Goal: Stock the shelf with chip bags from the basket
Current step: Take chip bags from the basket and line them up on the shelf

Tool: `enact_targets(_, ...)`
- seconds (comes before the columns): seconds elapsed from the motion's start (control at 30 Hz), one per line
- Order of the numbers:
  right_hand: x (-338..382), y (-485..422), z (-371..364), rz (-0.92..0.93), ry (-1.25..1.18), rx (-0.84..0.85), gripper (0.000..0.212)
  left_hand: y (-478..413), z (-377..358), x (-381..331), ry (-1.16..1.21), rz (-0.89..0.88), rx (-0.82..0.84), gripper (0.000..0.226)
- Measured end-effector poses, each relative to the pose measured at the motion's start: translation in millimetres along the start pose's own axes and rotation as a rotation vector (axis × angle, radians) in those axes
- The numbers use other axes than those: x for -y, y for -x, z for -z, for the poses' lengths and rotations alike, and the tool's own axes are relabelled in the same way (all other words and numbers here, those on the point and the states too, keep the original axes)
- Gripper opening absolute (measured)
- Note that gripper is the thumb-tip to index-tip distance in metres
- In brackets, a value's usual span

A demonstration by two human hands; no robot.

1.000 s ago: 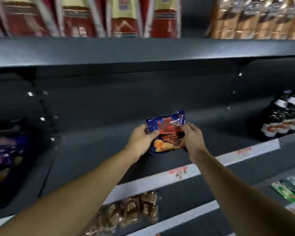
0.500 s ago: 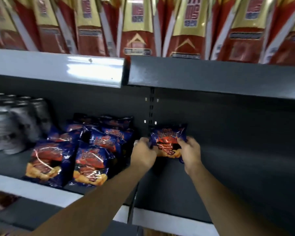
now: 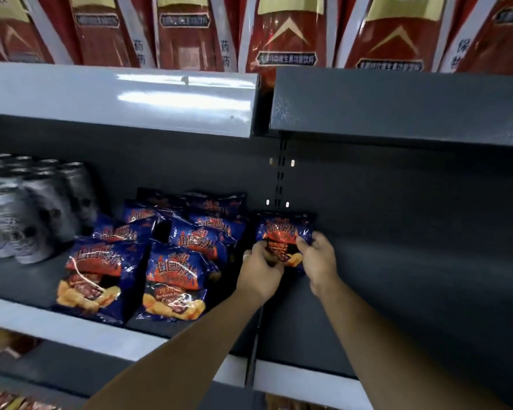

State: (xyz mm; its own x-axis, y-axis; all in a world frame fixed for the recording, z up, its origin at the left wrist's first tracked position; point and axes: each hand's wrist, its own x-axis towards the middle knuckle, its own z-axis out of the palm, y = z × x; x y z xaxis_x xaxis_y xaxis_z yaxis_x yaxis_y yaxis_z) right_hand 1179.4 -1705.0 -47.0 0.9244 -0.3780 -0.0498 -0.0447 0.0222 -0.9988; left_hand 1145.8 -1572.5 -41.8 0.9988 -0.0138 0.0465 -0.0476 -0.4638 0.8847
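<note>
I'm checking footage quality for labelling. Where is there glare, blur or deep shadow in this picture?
Head view: glare streaks the pale shelf front at upper left; head view again, the cans at far left are blurred; the right bay lies in shadow; the held chip bag reads fairly sharp.

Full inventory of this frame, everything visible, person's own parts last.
Dark blue foil chip bag: one, red-orange print, upright at the left end of the bare right shelf section, held in both hands.
Matching dark blue chip bags: at least six, in rows on the left section, beside the held one.
Silver drink cans: several, exact count unclear, far left of the same shelf.
Red-and-gold tall packs: a row of at least six, on the shelf above.
Dark grey metal shelf: white front strip, holds the bags and cans.
Orange-brown packets: blurred, on the shelf below, bottom left.
Left hand: grips the held bag's lower left.
Right hand: grips its lower right.
</note>
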Motion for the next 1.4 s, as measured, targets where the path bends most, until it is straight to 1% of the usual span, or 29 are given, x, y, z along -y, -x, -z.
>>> enact_targets(0.07, 2.1, -0.3, 1.1, 0.008, 0.05, 0.008, 0.035, -2.0, -0.9, 2.5, 0.003, -0.001, 0.017, 0.035)
enact_targets(0.1, 3.1, -1.2, 1.2, 0.012, 0.071, 0.002, 0.039, -2.2, -0.8, 3.0, 0.002, 0.005, 0.029, 0.034)
enact_targets(0.17, 5.8, -1.7, 1.9, 0.004, 0.103, -0.015, 0.05, -1.4, -0.7, 2.6, -0.009, 0.001, 0.03, 0.034)
enact_targets(0.2, 7.1, -0.8, 2.6, 0.003, 0.112, -0.024, 0.05, -0.4, -0.5, 1.7, -0.018, -0.003, 0.019, 0.036)
enact_targets(0.27, 9.7, 1.5, 4.5, -0.001, 0.113, -0.044, 0.036, 0.3, 0.2, 1.5, -0.014, -0.014, -0.02, 0.034)
enact_targets(0.3, 10.7, 2.7, 6.3, 0.003, 0.105, -0.062, 0.034, 2.0, 1.4, -0.4, -0.003, -0.012, -0.038, 0.03)
enact_targets(0.37, 13.0, 6.1, 11.5, 0.015, 0.094, -0.111, 0.037, 3.6, 2.6, -2.0, 0.039, -0.014, -0.055, 0.023)
enact_targets(0.43, 16.8, 10.6, 19.5, 0.023, 0.106, -0.169, 0.032, 6.5, 2.4, -7.4, 0.1, -0.017, -0.059, 0.016)
enact_targets(0.53, 23.0, 18.5, 39.2, 0.009, 0.051, -0.181, 0.016, 15.3, -3.2, -22.7, 0.187, -0.008, -0.049, 0.002)
enact_targets(0.57, 25.9, 22.9, 48.5, 0.008, 0.033, -0.166, 0.009, 17.6, -7.8, -29.1, 0.192, -0.007, -0.046, 0.006)
enact_targets(0.67, 36.9, 42.4, 83.1, 0.013, 0.017, -0.154, 0.02, 27.8, -29.2, -47.5, 0.157, -0.016, -0.019, 0.008)
enact_targets(0.83, 46.0, 78.7, 166.0, 0.021, -0.069, -0.199, 0.018, 61.7, -83.6, -90.1, 0.142, -0.062, 0.037, 0.014)
enact_targets(0.93, 47.0, 108.3, 240.7, 0.042, -0.065, -0.292, 0.02, 99.7, -132.9, -127.2, 0.148, -0.106, 0.117, 0.014)
enact_targets(1.07, 46.4, 152.2, 347.3, 0.047, -0.066, -0.44, 0.027, 157.8, -206.9, -172.6, 0.185, -0.184, 0.279, 0.013)
enact_targets(1.2, 33.4, 205.9, 448.7, 0.042, -0.115, -0.596, 0.022, 218.7, -282.8, -209.3, 0.192, -0.245, 0.423, 0.013)
enact_targets(1.3, 8.9, 247.3, 515.8, 0.015, -0.129, -0.751, 0.025, 263.9, -335.3, -223.8, 0.179, -0.279, 0.535, 0.01)
enact_targets(1.4, -18.2, 286.1, 568.0, -0.01, -0.135, -0.894, 0.027, 308.9, -380.7, -228.5, 0.147, -0.3, 0.658, 0.006)
